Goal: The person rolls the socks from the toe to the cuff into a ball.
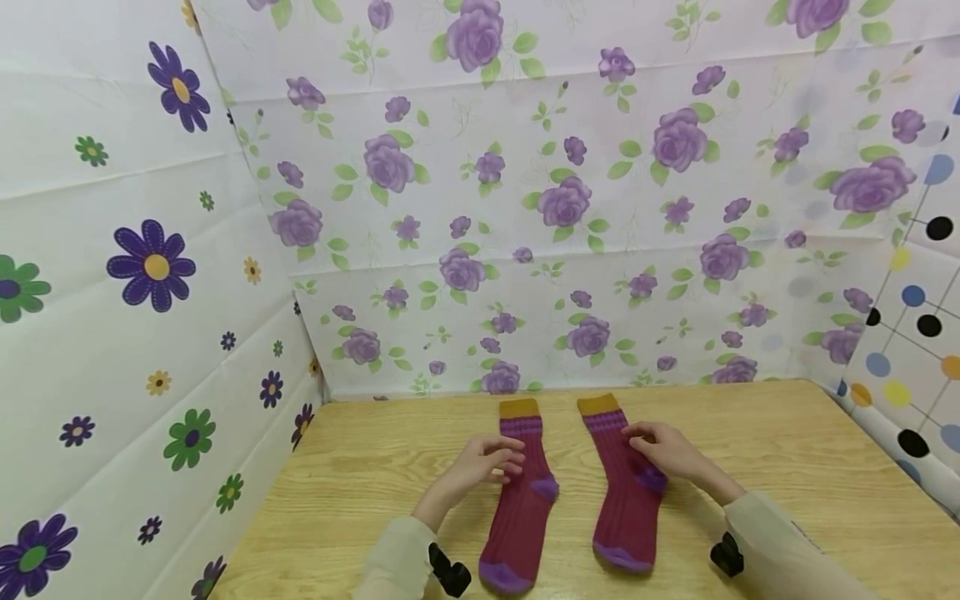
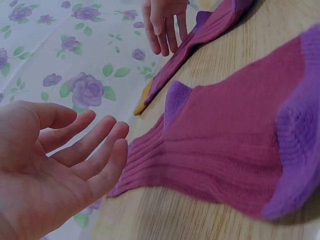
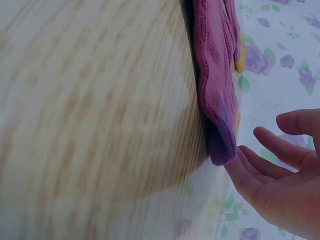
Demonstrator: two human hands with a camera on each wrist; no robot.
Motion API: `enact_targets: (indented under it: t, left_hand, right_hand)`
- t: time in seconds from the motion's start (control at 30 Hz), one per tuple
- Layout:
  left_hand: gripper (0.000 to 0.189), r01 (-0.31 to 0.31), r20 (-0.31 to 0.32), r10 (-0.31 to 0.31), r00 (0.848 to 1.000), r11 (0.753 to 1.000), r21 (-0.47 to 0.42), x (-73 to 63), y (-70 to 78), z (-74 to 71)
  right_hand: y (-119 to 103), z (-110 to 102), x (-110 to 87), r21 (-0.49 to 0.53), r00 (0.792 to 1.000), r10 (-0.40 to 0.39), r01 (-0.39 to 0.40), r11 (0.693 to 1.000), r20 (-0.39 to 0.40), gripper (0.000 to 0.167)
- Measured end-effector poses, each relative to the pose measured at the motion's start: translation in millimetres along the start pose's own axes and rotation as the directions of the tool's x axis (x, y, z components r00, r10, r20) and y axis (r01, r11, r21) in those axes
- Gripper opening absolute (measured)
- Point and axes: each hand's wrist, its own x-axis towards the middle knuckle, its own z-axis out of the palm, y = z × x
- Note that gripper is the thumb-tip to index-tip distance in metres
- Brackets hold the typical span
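Observation:
Two maroon ribbed socks with purple heels and toes and mustard cuffs lie flat on the wooden table, cuffs toward the back. Over the upper part of the left sock (image 1: 519, 508) hovers my left hand (image 1: 480, 462), its fingers loosely bent and holding nothing; in the left wrist view that sock (image 2: 220, 145) lies beyond the fingertips. Beside the heel side of the right sock (image 1: 618, 492) is my right hand (image 1: 663, 450), fingers relaxed. In the right wrist view, the fingers come close to the purple heel of the sock (image 3: 217, 100); whether they touch it I cannot tell.
The light wooden table (image 1: 360, 492) ends at a wall of cloth printed with purple roses (image 1: 562, 200). Daisy-printed cloth (image 1: 153, 267) hangs on the left, and dotted cloth (image 1: 915, 350) borders the right edge. Small black devices sit at both wrists.

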Motion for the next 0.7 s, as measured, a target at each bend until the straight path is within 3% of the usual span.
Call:
enact_targets:
  t: [0.17,0.4,0.7]
  left_hand:
    - [0.039,0.029,0.039,-0.027,0.999,0.998,-0.049,4.1,2.5,7.3]
    - [0.037,0.071,0.085,-0.061,0.994,0.991,-0.111,7.9,8.5,18.7]
    - [0.034,0.106,0.114,-0.089,0.989,0.984,-0.146,10.9,14.6,32.5]
  right_hand:
    - [-5.6,-0.7,-0.7,0.012,0.999,0.040,-0.039,0.999,-0.020,0.030]
    - [-9.6,-2.7,-0.8,0.125,0.989,0.143,-0.139,0.982,-0.024,0.035]
    - [-9.3,-3.1,-3.5,0.156,0.982,0.188,-0.182,0.971,-0.029,0.035]
